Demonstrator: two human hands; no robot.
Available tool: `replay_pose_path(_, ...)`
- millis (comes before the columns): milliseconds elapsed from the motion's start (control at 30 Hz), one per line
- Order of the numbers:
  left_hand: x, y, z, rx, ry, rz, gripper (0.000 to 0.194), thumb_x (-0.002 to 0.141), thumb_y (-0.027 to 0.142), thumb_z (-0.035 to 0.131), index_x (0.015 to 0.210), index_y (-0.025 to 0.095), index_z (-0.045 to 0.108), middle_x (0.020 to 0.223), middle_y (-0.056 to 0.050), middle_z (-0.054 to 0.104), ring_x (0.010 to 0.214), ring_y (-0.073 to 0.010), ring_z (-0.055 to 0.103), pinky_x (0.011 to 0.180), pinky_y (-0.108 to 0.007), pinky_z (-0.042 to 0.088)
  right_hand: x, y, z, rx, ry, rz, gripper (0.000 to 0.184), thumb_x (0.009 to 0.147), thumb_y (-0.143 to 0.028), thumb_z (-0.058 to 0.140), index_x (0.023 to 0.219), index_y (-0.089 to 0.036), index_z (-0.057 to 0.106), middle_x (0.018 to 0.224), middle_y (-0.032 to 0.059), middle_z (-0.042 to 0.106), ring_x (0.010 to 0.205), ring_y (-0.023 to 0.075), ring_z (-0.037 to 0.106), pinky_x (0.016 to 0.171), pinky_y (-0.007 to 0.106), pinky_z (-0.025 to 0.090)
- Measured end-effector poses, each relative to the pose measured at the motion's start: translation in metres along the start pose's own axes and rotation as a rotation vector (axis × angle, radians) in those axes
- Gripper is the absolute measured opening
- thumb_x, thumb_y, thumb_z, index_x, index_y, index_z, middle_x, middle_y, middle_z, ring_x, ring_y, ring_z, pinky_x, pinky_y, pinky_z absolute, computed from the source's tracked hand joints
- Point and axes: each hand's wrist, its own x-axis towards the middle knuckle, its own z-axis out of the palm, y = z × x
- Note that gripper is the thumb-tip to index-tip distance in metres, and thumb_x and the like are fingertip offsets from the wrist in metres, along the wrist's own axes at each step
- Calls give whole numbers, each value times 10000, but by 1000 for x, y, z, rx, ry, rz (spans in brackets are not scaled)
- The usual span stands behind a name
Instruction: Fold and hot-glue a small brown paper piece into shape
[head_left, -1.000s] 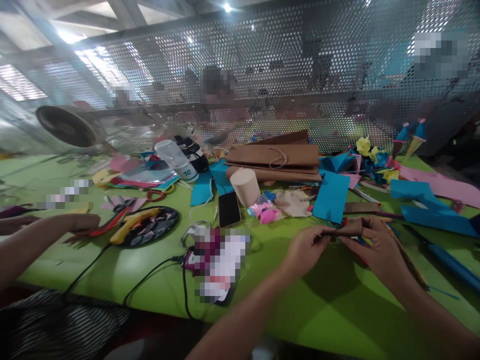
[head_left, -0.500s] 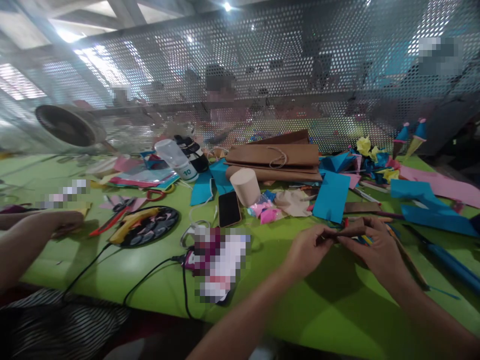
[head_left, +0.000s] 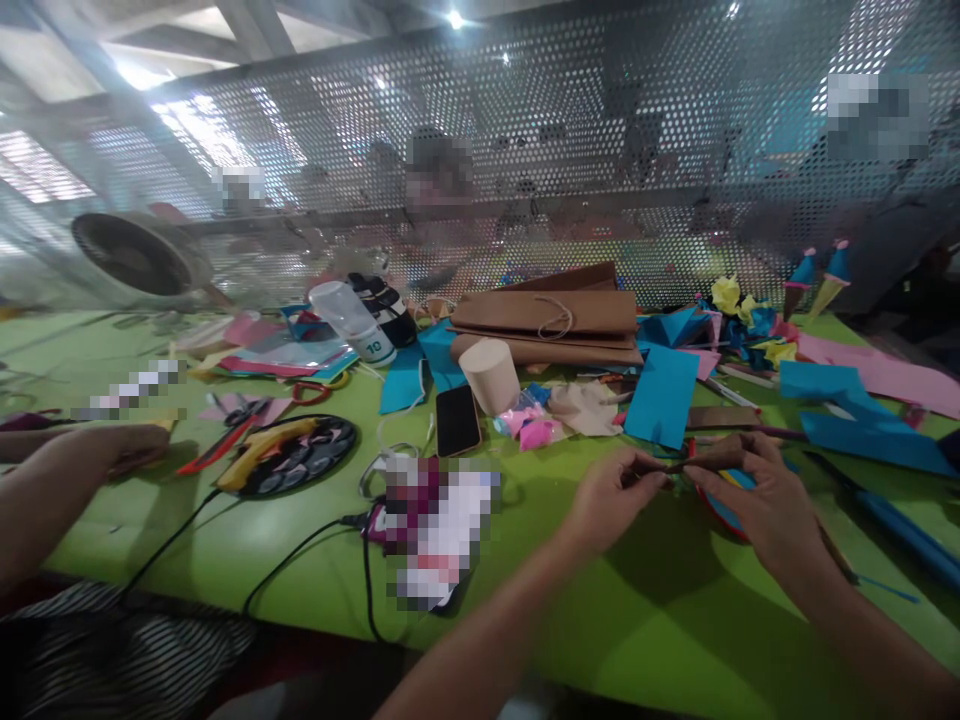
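Note:
Between my two hands, above the right part of the green table, is a small strip of brown paper (head_left: 709,458), folded or rolled. The fingertips of my left hand (head_left: 616,500) pinch its left end. My right hand (head_left: 772,505) grips the other end between thumb and fingers. Below the right hand shows a red-edged loop (head_left: 721,518) with blue inside, partly hidden by the fingers. A blue paper rectangle (head_left: 660,395) lies just beyond my hands, and a flat brown paper piece (head_left: 724,418) is beside it.
Large folded brown paper (head_left: 547,315), a cream cylinder (head_left: 489,376) and a black phone (head_left: 457,422) lie further back. At right is a long blue-handled tool (head_left: 900,525). Another person's hand (head_left: 139,445) works at left, near red-handled scissors (head_left: 221,445). Cables cross the front edge.
My hands have shifted slightly and the brown paper strip now looks flatter and lower. More of the red-edged loop shows under my right hand.

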Motion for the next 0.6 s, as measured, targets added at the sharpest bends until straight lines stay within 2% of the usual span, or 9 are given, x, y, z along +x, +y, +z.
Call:
replay_pose_path(167, 3, 1, -1, -175, -21, -68, 219, 878, 340, 732, 958, 148, 667, 874, -73, 735, 697, -141, 637, 554, -221, 479, -1, 0, 0, 32, -15, -16, 160, 835, -506, 770, 829, -350, 805, 996, 58, 659, 1067, 326, 602, 931, 497, 480)
replay_pose_path(333, 4, 5, -1, -224, -20, -79, 334, 814, 412, 804, 964, 141, 677, 859, -64, 725, 715, -148, 663, 543, -215, 482, -1, -1, 1, -17, 18, -135, 105, 868, -455, 754, 851, -364, 802, 981, 53, 670, 1023, 319, 593, 907, 501, 454)
replay_pose_path(433, 3, 6, -1, -247, 9, -70, 353, 795, 445, 820, 905, 146, 668, 831, -55, 720, 699, -137, 648, 541, -211, 479, -3, 0, 3, -23, -10, -186, 74, 883, -424, 750, 889, -376, 806, 964, 45, 680, 996, 307, 590, 894, 500, 437)
replay_pose_path(600, 5, 5, -2, -293, 19, -86, 400, 763, 486, 844, 864, 147, 659, 805, -55, 734, 668, -125, 631, 541, -208, 472, -3, -1, 3, -8, -32, -153, 95, 887, -446, 745, 891, -374, 807, 958, 43, 682, 999, 309, 591, 895, 510, 436)
